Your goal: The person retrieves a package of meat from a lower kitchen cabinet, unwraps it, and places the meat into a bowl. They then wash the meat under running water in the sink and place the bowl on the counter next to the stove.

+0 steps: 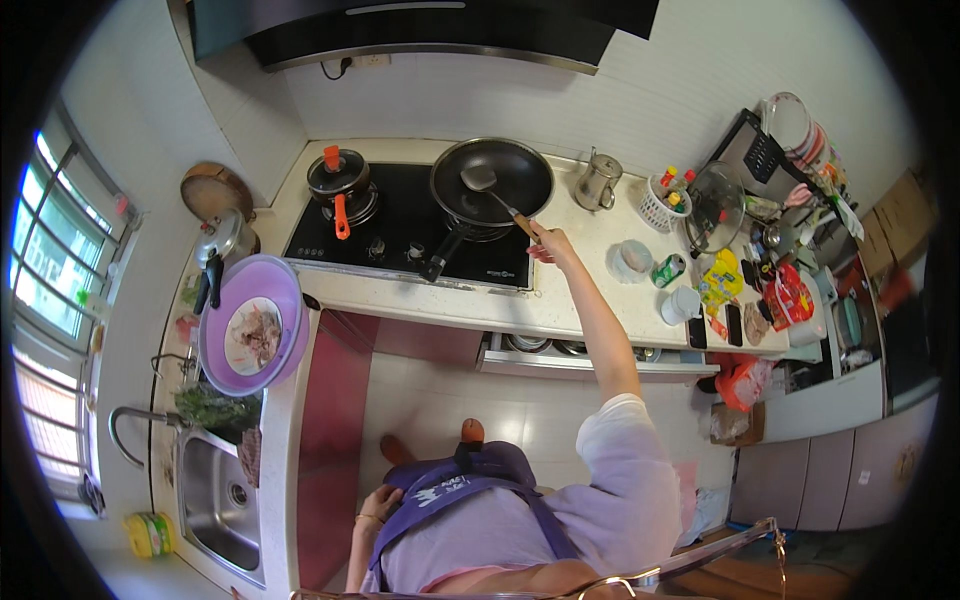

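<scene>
My right hand (551,246) grips the wooden handle of a metal spatula (478,178), whose blade rests in a dark wok (517,161) on the right burner. The wok's black handle points toward me. On the left burner sits a lidded saucepan (337,180) with an orange handle. My left hand (382,501) hangs by my hip against the purple apron (457,487); its fingers are partly curled, and whether it holds anything is unclear. At the left, a purple basin (292,352) holds a plate (238,356) of what looks like raw meat pieces.
An open drawer (540,365) juts out below the counter. Right of the stove stand a metal pitcher (598,182), a white basket (660,214) of bottles, a glass lid (715,208) and a green can (668,270). Leafy greens (217,405) lie by the sink (217,517).
</scene>
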`<state>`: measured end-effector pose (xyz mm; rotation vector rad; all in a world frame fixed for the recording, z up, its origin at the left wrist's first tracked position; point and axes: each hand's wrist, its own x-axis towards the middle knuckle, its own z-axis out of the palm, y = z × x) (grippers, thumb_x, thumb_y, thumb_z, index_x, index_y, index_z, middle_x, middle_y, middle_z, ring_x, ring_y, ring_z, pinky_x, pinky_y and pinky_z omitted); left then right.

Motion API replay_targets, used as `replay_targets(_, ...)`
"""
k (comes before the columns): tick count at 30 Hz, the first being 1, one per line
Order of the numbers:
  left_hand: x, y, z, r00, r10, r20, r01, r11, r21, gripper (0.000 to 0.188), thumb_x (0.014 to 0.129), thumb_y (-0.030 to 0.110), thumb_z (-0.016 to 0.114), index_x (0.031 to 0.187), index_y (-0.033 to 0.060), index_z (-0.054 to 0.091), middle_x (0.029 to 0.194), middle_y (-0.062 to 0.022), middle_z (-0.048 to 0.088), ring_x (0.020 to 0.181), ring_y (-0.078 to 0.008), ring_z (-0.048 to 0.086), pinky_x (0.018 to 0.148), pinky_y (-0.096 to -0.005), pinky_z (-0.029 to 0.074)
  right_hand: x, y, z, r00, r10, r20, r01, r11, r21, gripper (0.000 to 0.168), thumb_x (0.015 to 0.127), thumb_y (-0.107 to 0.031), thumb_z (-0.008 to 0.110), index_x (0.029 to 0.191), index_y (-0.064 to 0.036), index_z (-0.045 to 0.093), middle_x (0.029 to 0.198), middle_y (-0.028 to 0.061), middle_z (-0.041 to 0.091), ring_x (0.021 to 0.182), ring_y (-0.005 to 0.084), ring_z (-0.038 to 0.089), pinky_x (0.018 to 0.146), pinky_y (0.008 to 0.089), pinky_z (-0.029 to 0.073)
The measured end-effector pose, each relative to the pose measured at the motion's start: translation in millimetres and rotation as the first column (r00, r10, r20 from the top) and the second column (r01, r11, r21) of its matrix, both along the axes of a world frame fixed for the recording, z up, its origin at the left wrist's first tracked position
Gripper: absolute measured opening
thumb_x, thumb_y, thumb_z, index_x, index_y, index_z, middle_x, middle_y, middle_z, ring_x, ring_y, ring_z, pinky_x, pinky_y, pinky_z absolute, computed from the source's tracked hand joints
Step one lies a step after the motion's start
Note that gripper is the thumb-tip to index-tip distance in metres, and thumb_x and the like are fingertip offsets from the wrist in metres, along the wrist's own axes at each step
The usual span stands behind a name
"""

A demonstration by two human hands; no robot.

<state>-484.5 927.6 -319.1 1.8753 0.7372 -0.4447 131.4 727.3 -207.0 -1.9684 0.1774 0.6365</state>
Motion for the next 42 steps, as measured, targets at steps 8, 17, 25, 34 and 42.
replay_targets(8,49.6,-3.0,16.4,0.999,-0.046,0.013,0.046,0.999,0.017,0.042,0.084,0.037,0.056,0.108,0.0025,0.058,0.101,-0.0152,0.061,0.097,-0.0252,0.058,0.084,-0.0337,0.044,-5.5,15.0,-11.9,0.990,0.134,-0.040,-0.081,0.783,0.617,0.034,0.091,-0.038,0.045,0.089,-0.004,0.047,0.050,-0.0060,0.032,0.039,0.0039,0.026,0.033,0.0194,0.017)
replay_targets(17,55.6,-7.7,7.3,0.991,-0.118,0.067,0.118,0.993,0.005,0.043,0.086,0.043,0.047,0.103,0.0055,0.059,0.097,-0.0178,0.061,0.093,-0.0331,0.057,0.081,-0.0385,0.045,-191.3,84.0,109.8,0.843,0.339,0.418,-0.538,0.553,0.636,0.017,0.082,-0.012,0.049,0.097,-0.005,0.044,0.058,0.0014,0.043,0.042,0.0062,0.037,0.035,0.0179,0.028)
replay_targets(25,-22.8,33.8,9.9,0.944,0.275,0.183,-0.287,0.957,0.042,0.036,0.086,0.035,0.049,0.102,0.0043,0.060,0.095,-0.0160,0.062,0.091,-0.0315,0.058,0.080,-0.0357,0.045,-398.3,245.1,85.5,0.415,0.601,0.683,-0.904,0.359,0.234,0.030,0.084,-0.027,0.059,0.101,-0.006,0.048,0.069,0.0046,0.051,0.058,0.0113,0.049,0.049,0.0281,0.040)
replay_targets(34,-38.8,92.8,68.9,0.023,0.951,0.308,-0.182,0.307,-0.934,0.043,0.091,0.031,0.046,0.121,0.0003,0.043,0.121,-0.0142,0.050,0.106,-0.0227,0.051,0.091,-0.0336,0.040,-524.2,282.1,1.7,-0.076,0.740,0.668,-0.980,0.068,-0.187,0.031,0.080,-0.021,0.056,0.106,-0.012,0.043,0.068,0.0176,0.059,0.062,0.0385,0.058,0.054,0.0469,0.045)
replay_targets(42,-42.1,126.3,91.7,-0.061,0.977,0.203,-0.308,0.175,-0.935,0.022,0.091,0.028,0.045,0.084,0.0083,0.048,0.080,-0.0063,0.053,0.072,-0.0193,0.054,0.072,-0.0391,0.047,-443.7,234.4,-1.2,0.702,0.490,0.517,-0.709,0.553,0.437,0.026,0.082,-0.013,0.060,0.107,-0.008,0.054,0.078,0.0013,0.058,0.072,0.0078,0.056,0.062,0.0226,0.046)
